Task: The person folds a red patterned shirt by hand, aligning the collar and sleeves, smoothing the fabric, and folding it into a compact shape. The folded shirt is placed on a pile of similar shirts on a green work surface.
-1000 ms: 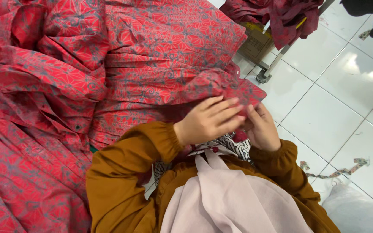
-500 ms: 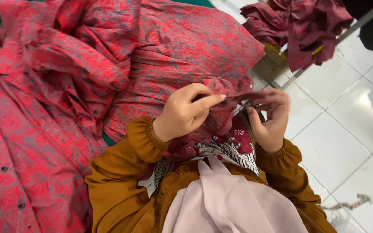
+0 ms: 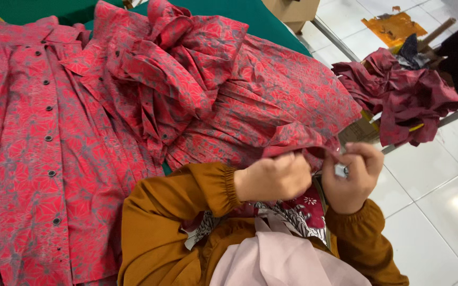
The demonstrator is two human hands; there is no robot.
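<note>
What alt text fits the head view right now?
Both hands, left hand and right hand, pinch the edge of a red patterned garment lying on a green table. A buttoned red shirt lies flat on the left.

Looks like garment workshop, not home. Stacks of identical red patterned shirts [image 3: 54, 148] spread over green tabletop [image 3: 250, 16], more dark red cloth [image 3: 404, 95] heaped on metal rack, cardboard box [image 3: 292, 8], white tiled floor [image 3: 430, 212].
</note>
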